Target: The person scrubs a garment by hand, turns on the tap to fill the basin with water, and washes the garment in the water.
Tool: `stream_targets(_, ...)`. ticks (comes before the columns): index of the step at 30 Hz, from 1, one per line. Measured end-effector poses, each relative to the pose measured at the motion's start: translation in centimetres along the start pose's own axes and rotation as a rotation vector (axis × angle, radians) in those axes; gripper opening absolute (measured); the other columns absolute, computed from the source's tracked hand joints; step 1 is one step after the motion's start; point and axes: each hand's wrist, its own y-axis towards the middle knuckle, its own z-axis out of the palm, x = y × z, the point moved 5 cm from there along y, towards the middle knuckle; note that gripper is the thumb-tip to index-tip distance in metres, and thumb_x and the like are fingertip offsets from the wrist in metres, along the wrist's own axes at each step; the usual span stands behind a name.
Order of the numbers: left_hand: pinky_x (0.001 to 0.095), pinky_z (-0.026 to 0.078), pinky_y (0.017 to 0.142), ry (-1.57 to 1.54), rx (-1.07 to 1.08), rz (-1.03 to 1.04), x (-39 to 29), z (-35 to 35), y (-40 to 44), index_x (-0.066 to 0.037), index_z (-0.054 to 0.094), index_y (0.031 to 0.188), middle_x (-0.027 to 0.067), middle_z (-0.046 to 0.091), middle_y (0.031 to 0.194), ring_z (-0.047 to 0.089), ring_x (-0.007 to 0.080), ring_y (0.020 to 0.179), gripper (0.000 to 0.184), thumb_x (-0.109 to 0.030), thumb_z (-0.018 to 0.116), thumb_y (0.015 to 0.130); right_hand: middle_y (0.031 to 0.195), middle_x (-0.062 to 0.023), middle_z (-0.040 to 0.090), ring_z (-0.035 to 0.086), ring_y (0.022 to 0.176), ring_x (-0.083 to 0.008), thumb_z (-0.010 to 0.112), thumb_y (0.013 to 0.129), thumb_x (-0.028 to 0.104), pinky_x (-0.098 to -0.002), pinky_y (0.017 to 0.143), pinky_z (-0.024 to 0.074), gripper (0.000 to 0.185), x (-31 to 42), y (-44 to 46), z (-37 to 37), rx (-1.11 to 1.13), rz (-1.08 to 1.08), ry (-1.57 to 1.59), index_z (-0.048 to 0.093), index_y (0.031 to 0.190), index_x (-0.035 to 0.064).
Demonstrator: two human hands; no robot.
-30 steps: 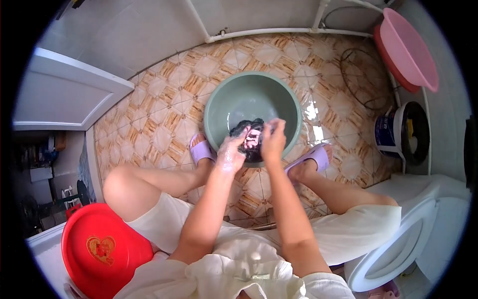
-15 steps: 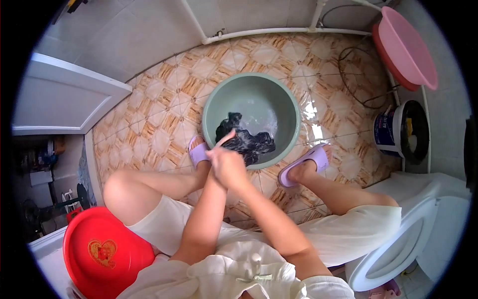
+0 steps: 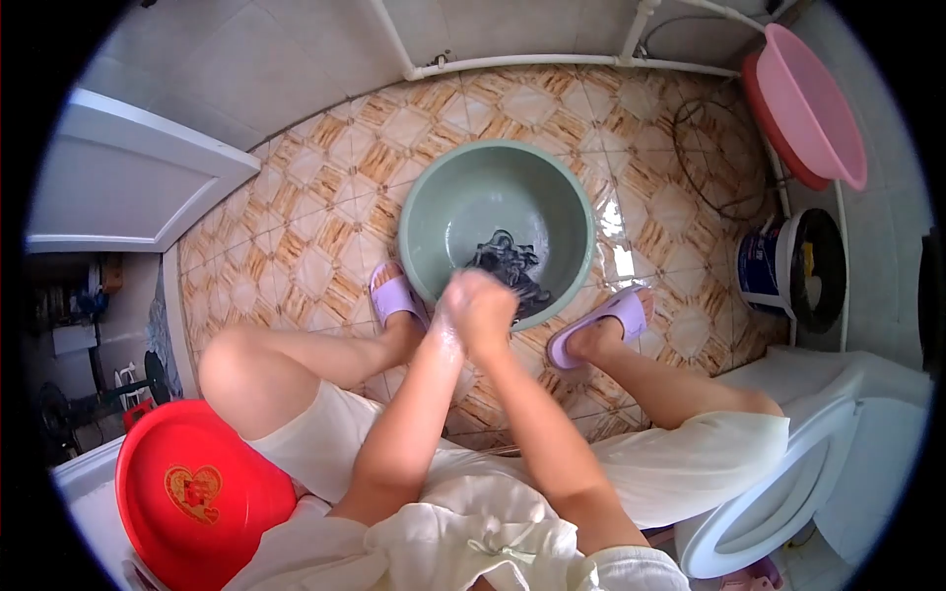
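My left hand point(image 3: 457, 296) and my right hand point(image 3: 491, 307) press together above the near rim of a round grey-green basin point(image 3: 418, 187). Both are smeared by motion, so how the fingers are bent does not show. White foam streaks my left wrist. Just beyond the hands, a dark wet cloth point(image 3: 508, 258) lies crumpled in the bottom of the basin, partly hidden by them. Neither hand visibly holds any of the cloth.
Purple slippers point(image 3: 596, 325) on my feet flank the basin on the tiled floor. A red basin point(image 3: 158, 483) stands at lower left, a toilet point(image 3: 709, 537) at lower right. To the right are a bucket point(image 3: 769, 271), a hose point(image 3: 680, 163) and a pink basin point(image 3: 813, 108).
My right hand has slid from my left wrist onto the left hand, and both have shifted slightly right. The cloth now looks more bunched and lies further right in the basin.
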Motion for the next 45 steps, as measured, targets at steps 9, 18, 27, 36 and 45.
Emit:
stream_targets(9, 0.0359, 0.047, 0.074, 1.077, -0.215, -0.073, 0.6, 3.0, 0.2, -0.007, 0.057, 0.098, 0.0069, 0.059, 0.080, 0.057, 0.0204, 0.074, 0.039, -0.043, 0.046, 0.087, 0.082, -0.0115, 0.059, 0.055, 0.082, -0.0315, 0.065, 0.074, 0.021, -0.0401, 0.072, 0.0409, 0.020, -1.6, 1.7, -2.1, 0.012, 0.112, 0.174, 0.054, 0.080, 0.0048)
stream_targets(18, 0.0299, 0.049, 0.053, 1.374, -0.422, 0.343, 2.5, 2.0, -0.1, -0.011, 0.054, 0.083, 0.0031, 0.058, 0.074, 0.058, 0.0157, 0.064, 0.019, -0.027, 0.047, 0.089, 0.069, -0.0217, 0.059, 0.059, 0.067, -0.0378, 0.061, 0.074, 0.020, -0.0448, 0.063, 0.0461, 0.016, -6.1, 4.4, -0.8, 0.028, 0.539, 0.239, 0.058, 0.076, 0.0038)
stream_targets(27, 0.0299, 0.051, 0.060, 1.437, -0.450, 0.133, 1.1, 4.1, -1.3, -0.009, 0.056, 0.100, 0.0041, 0.061, 0.081, 0.060, 0.0167, 0.069, 0.031, -0.037, 0.054, 0.087, 0.081, -0.0170, 0.063, 0.062, 0.078, -0.0295, 0.063, 0.078, 0.031, -0.0356, 0.073, 0.0468, 0.029, -5.5, 1.7, 0.5, 0.152, 0.423, 0.111, 0.059, 0.091, 0.0060)
stream_targets(36, 0.0306, 0.051, 0.074, 1.670, -0.441, 0.255, 3.9, 6.7, -0.7, -0.004, 0.058, 0.104, 0.0086, 0.065, 0.096, 0.063, 0.0184, 0.082, 0.028, -0.023, 0.055, 0.084, 0.098, -0.0111, 0.064, 0.059, 0.084, -0.0156, 0.054, 0.089, 0.018, -0.0281, 0.076, 0.0474, 0.013, -9.6, 2.0, -2.8, 0.251, 0.789, 1.078, 0.056, 0.080, 0.0082)
stream_targets(45, 0.0500, 0.041, 0.093, 1.247, -0.165, 0.160, 2.1, 4.4, -1.9, -0.010, 0.054, 0.111, 0.0102, 0.053, 0.116, 0.054, 0.0251, 0.101, 0.031, -0.033, 0.048, 0.091, 0.073, -0.0151, 0.063, 0.063, 0.074, -0.0262, 0.058, 0.080, 0.018, -0.0315, 0.068, 0.0457, 0.018, -0.2, -0.3, 0.2, 0.246, 0.181, 0.463, 0.055, 0.071, 0.0036)
